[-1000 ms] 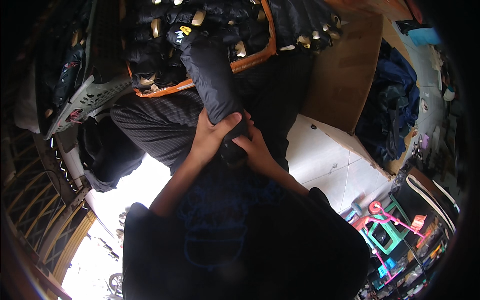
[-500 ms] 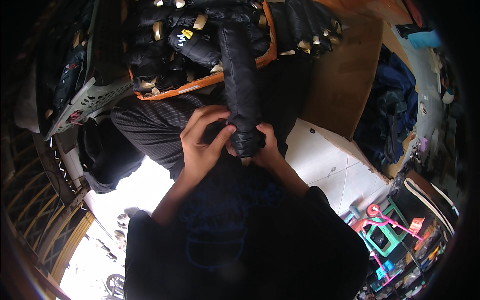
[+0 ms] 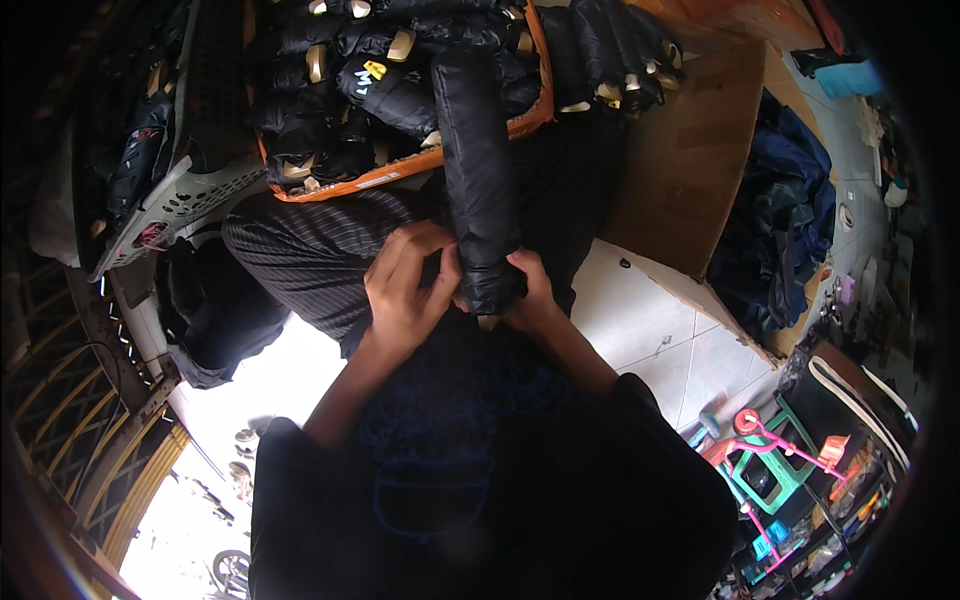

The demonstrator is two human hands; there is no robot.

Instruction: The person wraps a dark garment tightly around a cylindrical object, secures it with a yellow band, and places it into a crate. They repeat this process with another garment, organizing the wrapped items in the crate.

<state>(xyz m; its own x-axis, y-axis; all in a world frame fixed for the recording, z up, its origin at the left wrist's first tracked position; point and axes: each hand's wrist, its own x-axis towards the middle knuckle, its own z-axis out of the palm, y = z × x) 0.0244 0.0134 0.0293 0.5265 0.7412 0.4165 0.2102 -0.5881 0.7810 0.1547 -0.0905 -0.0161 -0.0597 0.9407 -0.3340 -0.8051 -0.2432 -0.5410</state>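
A rolled black padded garment (image 3: 480, 170) stands upright in front of my chest, its lower end between my two hands. My left hand (image 3: 405, 290) curls against its left side with fingers bent at the bottom edge. My right hand (image 3: 530, 295) grips the bottom end from the right. The roll's top reaches an orange-rimmed crate (image 3: 420, 160) packed with several similar black rolled garments bearing small tan tags. My dark shirt fills the lower part of the view.
A flattened brown cardboard box (image 3: 690, 160) leans at the right, with dark blue clothes (image 3: 790, 210) beyond it. A grey perforated plastic tray (image 3: 170, 200) lies at the left above striped fabric (image 3: 310, 255). White tiled floor (image 3: 660, 330) and pink and green plastic items (image 3: 770, 460) are at lower right.
The black roll has swung from a slant to upright and shifted right. My left hand has slid from the top of its end to the left side; my right hand stays on the bottom.
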